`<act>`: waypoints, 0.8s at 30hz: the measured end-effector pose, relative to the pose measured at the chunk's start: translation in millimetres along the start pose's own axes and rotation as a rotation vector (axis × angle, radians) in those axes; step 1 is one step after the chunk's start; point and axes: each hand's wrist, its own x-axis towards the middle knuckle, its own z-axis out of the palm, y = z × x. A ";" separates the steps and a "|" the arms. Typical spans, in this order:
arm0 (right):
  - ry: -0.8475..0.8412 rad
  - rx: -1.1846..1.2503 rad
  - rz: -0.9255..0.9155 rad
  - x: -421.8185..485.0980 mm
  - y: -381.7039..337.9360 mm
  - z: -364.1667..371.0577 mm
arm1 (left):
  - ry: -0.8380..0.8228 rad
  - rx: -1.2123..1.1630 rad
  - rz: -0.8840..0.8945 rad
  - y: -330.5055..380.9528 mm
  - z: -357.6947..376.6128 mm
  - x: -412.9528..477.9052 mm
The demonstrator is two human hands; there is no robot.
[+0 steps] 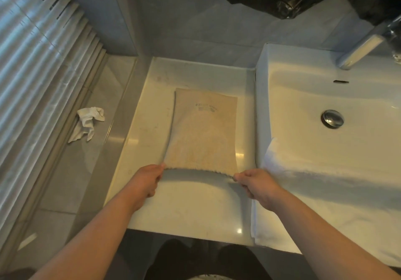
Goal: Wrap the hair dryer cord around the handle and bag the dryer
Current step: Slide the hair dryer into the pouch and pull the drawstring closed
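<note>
Both hands are pinching the bag (202, 130) by its near corners, left hand (145, 181) and right hand (257, 185) equally close; it is lying lengthwise away from them on the table (141, 149), left of the sink (303, 110). No dryer is visible.

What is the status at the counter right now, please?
Left hand and right hand each pinch a near corner of the flat beige cloth bag. Bag lies on the white counter. No dryer in view. Nothing obstructing.
</note>
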 end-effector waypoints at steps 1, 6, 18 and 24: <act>0.035 -0.023 -0.025 -2.9 0.2 -4.1 | 0.029 -0.028 0.004 -0.4 -2.6 -0.6; 0.186 -0.235 -0.148 -17.4 14.8 -19.0 | 0.209 0.058 0.052 -5.8 -4.5 -9.6; 0.285 -1.149 -0.356 -30.6 39.5 -17.9 | 0.552 0.976 0.431 -33.0 20.3 -43.3; -0.035 -0.566 -0.221 -18.8 9.5 31.5 | 0.061 0.529 0.288 -29.5 45.7 -43.6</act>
